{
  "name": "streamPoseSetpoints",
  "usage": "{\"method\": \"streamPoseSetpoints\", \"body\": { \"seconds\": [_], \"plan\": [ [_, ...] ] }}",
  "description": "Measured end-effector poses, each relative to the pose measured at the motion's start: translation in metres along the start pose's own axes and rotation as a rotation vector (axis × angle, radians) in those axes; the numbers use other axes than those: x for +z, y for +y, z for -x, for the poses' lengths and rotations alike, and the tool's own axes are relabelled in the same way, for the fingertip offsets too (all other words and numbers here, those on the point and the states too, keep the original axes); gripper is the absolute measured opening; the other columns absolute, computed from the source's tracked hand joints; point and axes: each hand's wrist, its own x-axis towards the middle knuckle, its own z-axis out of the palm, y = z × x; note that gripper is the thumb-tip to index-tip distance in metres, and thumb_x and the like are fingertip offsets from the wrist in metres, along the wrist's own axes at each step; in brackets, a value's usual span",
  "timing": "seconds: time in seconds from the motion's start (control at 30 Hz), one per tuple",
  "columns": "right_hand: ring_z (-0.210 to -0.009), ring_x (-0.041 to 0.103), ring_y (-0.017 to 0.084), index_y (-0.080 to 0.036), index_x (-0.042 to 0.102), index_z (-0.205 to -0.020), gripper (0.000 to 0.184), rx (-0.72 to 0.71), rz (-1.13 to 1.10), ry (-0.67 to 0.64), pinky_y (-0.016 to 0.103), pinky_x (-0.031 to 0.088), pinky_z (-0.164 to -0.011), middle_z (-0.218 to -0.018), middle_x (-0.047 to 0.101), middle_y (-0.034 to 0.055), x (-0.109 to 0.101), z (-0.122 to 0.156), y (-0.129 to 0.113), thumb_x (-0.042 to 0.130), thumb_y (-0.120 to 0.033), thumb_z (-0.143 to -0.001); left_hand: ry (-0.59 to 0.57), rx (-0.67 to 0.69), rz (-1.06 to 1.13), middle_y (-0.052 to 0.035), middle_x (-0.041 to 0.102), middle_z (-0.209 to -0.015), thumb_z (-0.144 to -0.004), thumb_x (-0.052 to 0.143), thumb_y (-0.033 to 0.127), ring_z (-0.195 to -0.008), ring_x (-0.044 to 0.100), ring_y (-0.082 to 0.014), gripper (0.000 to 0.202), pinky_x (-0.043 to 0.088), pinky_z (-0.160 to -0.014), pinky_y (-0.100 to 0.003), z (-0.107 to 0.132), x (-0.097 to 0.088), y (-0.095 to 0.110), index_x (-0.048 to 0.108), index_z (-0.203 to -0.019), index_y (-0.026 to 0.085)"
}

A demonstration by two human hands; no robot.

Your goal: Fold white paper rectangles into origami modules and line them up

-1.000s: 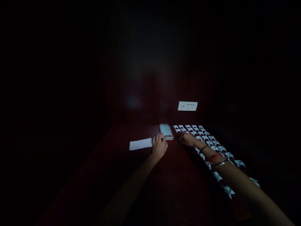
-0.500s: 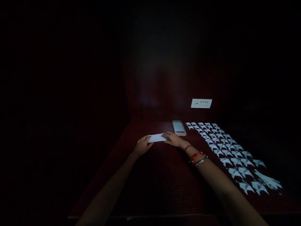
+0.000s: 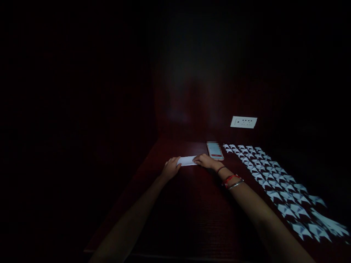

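Observation:
A narrow white strip of folded paper lies on the dark red table between my hands. My left hand grips its left end, thumb at the near edge and fingers at the far side. At the right end my right hand has its fingers closed down on the paper. A faint crease line runs along the strip. Bracelets circle my right wrist.
A phone with a lit screen lies just beyond my right hand. Rows of folded white paper pieces cover the table's right side, with loose paper strips near the front. A white socket plate is on the wall.
The view has shifted, so everything on the table sits a little further right. My right fingers have curled in and closed on the paper's end; the strip looks slightly narrower.

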Motion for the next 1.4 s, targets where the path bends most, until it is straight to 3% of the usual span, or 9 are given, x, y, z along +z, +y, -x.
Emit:
{"method": "streamPoseSetpoints", "body": {
  "seconds": [0.33, 0.5, 0.9, 1.0, 1.07, 1.13, 1.27, 1.33, 1.4],
  "plan": [
    [-0.096, 0.051, 0.018, -0.016, 0.058, -0.099, 0.028, -0.016, -0.020, 0.013, 0.025, 0.037, -0.082, -0.102, 0.058, 0.0077, 0.003, -0.003, 0.005, 0.051, -0.026, -0.073, -0.025, 0.037, 0.027, -0.0048, 0.048, -0.111, -0.081, 0.041, 0.033, -0.103, 0.043, -0.0189, 0.036, 0.032, -0.085, -0.029, -0.002, -0.007, -0.003, 0.042, -0.115, 0.021],
    [-0.094, 0.053, 0.018, -0.017, 0.059, -0.096, 0.027, -0.028, -0.040, 0.012, 0.026, 0.037, -0.081, -0.099, 0.059, 0.0075, 0.001, -0.005, 0.008, 0.054, -0.026, -0.072, -0.026, 0.066, 0.039, -0.0030, 0.052, -0.104, -0.077, 0.048, 0.037, -0.098, 0.046, -0.0181, 0.035, 0.035, -0.082, -0.027, -0.002, -0.008, -0.006, 0.048, -0.108, 0.022],
    [-0.086, 0.055, 0.015, -0.015, 0.063, -0.087, 0.020, -0.054, -0.093, 0.026, 0.022, 0.038, -0.077, -0.091, 0.062, 0.0064, -0.007, -0.004, 0.003, 0.053, -0.023, -0.072, 0.066, 0.103, 0.020, -0.0023, 0.055, -0.096, -0.083, 0.040, 0.029, -0.091, 0.049, -0.0162, 0.024, 0.036, -0.080, -0.025, -0.003, -0.004, -0.007, 0.054, -0.101, 0.022],
    [-0.083, 0.055, 0.016, -0.013, 0.064, -0.083, 0.020, 0.018, -0.106, 0.104, 0.022, 0.038, -0.076, -0.087, 0.063, 0.0074, -0.007, -0.005, -0.003, 0.047, -0.021, -0.076, 0.126, 0.092, 0.017, -0.0028, 0.054, -0.100, -0.084, 0.038, 0.025, -0.093, 0.049, -0.0162, 0.027, 0.036, -0.082, -0.026, -0.002, -0.010, -0.003, 0.049, -0.108, 0.022],
    [-0.084, 0.055, 0.017, -0.012, 0.063, -0.085, 0.022, 0.093, -0.112, 0.189, 0.025, 0.037, -0.077, -0.088, 0.062, 0.0091, -0.012, -0.002, -0.006, 0.044, -0.021, -0.077, 0.190, 0.069, 0.018, -0.0048, 0.048, -0.109, -0.084, 0.035, 0.023, -0.098, 0.045, -0.0173, 0.035, 0.034, -0.085, -0.028, -0.001, -0.016, 0.000, 0.037, -0.119, 0.021],
    [-0.085, 0.054, 0.018, -0.012, 0.062, -0.087, 0.024, 0.175, -0.125, 0.278, 0.026, 0.036, -0.078, -0.090, 0.061, 0.0099, -0.021, 0.005, -0.007, 0.041, -0.022, -0.079, 0.263, 0.043, 0.021, -0.0074, 0.041, -0.117, -0.085, 0.034, 0.022, -0.105, 0.040, -0.0190, 0.042, 0.032, -0.088, -0.031, 0.002, -0.023, 0.006, 0.025, -0.126, 0.019],
    [-0.080, 0.055, 0.017, -0.012, 0.058, -0.095, 0.029, 0.347, -0.189, 0.395, 0.026, 0.040, -0.070, -0.090, 0.061, 0.0087, -0.041, 0.040, -0.003, 0.037, -0.024, -0.080, 0.402, 0.064, 0.039, -0.0099, 0.035, -0.121, -0.083, 0.037, 0.024, -0.110, 0.035, -0.0202, 0.049, 0.030, -0.090, -0.033, 0.007, -0.031, 0.017, 0.020, -0.128, 0.017],
    [-0.073, 0.056, 0.015, -0.011, 0.058, -0.095, 0.029, 0.420, -0.241, 0.384, 0.023, 0.041, -0.062, -0.085, 0.062, 0.0075, -0.045, 0.066, 0.001, 0.039, -0.024, -0.078, 0.318, 0.150, 0.031, -0.0089, 0.032, -0.125, -0.083, 0.038, 0.027, -0.113, 0.031, -0.0194, 0.049, 0.028, -0.092, -0.032, 0.009, -0.030, 0.022, 0.020, -0.128, 0.018],
    [-0.070, 0.057, 0.014, -0.011, 0.060, -0.091, 0.026, 0.480, -0.289, 0.349, 0.021, 0.042, -0.058, -0.082, 0.063, 0.0059, -0.043, 0.093, 0.001, 0.042, -0.021, -0.075, 0.114, 0.260, -0.001, -0.0042, 0.031, -0.128, -0.083, 0.038, 0.032, -0.116, 0.028, -0.0179, 0.044, 0.025, -0.093, -0.032, 0.010, -0.025, 0.024, 0.028, -0.125, 0.024]
  ]
}}
